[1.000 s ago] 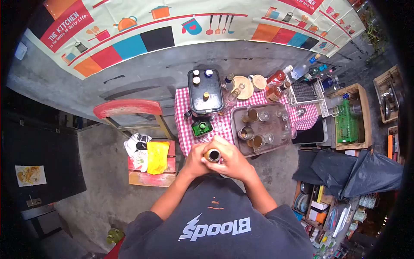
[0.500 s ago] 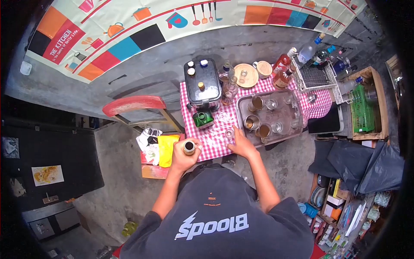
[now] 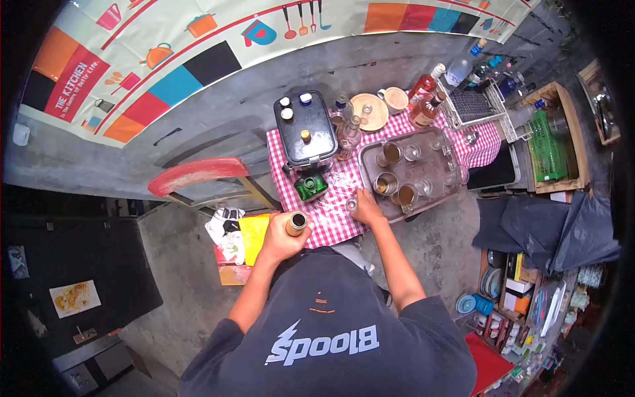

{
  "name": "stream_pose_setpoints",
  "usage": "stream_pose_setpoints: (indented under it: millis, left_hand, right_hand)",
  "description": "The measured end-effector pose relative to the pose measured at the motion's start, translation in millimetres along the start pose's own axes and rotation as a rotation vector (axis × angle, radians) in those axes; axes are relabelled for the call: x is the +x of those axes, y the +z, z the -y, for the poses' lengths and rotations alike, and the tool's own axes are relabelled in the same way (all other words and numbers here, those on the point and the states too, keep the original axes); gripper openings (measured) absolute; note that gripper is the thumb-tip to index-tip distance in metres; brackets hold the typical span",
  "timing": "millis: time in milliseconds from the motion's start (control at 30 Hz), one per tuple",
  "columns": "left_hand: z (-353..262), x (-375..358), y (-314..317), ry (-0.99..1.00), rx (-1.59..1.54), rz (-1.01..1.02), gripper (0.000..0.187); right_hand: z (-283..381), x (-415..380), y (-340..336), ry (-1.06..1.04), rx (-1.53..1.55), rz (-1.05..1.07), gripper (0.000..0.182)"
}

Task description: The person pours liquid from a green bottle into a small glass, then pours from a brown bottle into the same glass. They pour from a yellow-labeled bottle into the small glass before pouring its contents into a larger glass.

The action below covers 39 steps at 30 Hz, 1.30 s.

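One cylindrical vessel (image 3: 293, 228), probably stiff, best held mid-wall, fills the left hand (image 3: 283, 237); beside the right hand (image 3: 367, 208), grip unclear, a small glass (image 3: 351, 205) looks fragile.

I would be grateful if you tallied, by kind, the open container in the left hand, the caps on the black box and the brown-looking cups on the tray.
Container in left hand: 1
Caps on black box: 4
Brown-looking cups on tray: 3
Total: 8
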<state>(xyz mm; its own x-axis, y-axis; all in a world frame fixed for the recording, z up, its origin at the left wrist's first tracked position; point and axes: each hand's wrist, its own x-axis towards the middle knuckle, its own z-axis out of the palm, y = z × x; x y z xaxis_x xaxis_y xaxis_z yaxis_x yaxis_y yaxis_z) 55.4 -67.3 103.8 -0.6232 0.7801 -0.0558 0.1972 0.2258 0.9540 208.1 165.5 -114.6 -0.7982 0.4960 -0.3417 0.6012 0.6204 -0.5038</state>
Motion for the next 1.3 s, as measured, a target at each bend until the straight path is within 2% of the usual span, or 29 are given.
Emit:
stream_pose_setpoints:
  millis: [200,300,367,500,533,667,767,900,1033,1167,1300]
  left_hand:
    - [16,18,-11,0.056,0.031,0.024,0.021]
    - [15,22,-19,0.016,0.053,0.114,0.015]
    - [18,26,-19,0.031,0.020,0.095,0.016]
    - [26,32,-21,-0.027,-0.031,0.093,0.014]
    - [24,35,-21,-0.018,-0.039,0.094,0.015]
    - [22,39,-16,-0.026,-0.069,0.116,0.014]
    - [16,37,-7,0.008,-0.011,0.099,0.016]
    - [7,35,10,-0.001,0.050,0.038,0.020]
    - [-10,32,35,0.008,0.129,0.007,0.024]
    - [-42,37,63,0.008,0.099,0.022,0.026]
    - [-80,43,96,-0.065,0.155,0.074,0.029]
  right_hand:
    - [1,-7,7,-0.027,0.071,-0.063,0.060]
    - [11,-20,-2,0.029,0.166,-0.067,0.060]
    - [23,-32,-10,0.068,0.257,-0.089,0.060]
    - [38,-53,-10,0.046,0.705,-0.214,0.058]
    - [47,-58,-13,0.031,0.915,-0.221,0.055]
    - [82,-79,-51,0.003,0.956,-0.226,0.049]
    - [96,-86,-77,-0.016,1.012,-0.214,0.050]
    - [111,-90,-121,-0.150,0.909,-0.228,0.058]
    - [109,-87,-168,-0.383,0.817,-0.137,0.058]
    - [96,-92,-211,-0.425,0.809,-0.039,0.059]
    - [68,-97,-244,-0.525,0.663,-0.090,0.059]
